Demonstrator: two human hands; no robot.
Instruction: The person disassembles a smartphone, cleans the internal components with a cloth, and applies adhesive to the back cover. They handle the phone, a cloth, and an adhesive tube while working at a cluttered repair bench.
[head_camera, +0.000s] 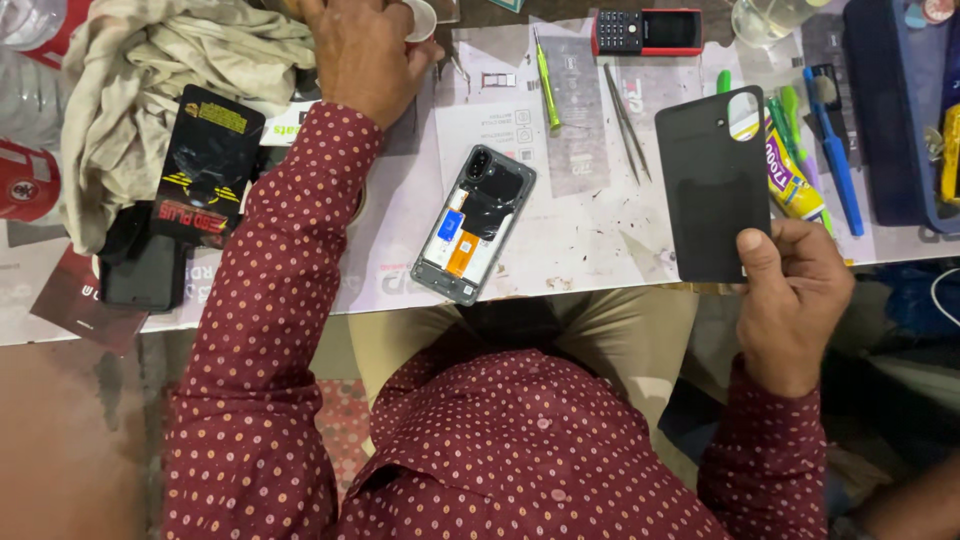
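Note:
My right hand (792, 300) holds a dark grey phone back cover (712, 180) by its lower corner, upright above the table's front edge, its round camera hole at the top. An opened smartphone (474, 223) lies face down in the middle of the white work mat (580, 230), its orange and blue inner parts showing. My left hand (362, 52) reaches to the far side of the table, fingers closed around a small white round object (421, 18), partly hidden by the hand.
A crumpled beige cloth (150, 90) and a black packet (208, 160) lie at left. A green screwdriver (546, 85), tweezers (626, 120), a red keypad phone (647, 30), a glue tube (790, 180) and a blue brush (835, 150) sit further back and right.

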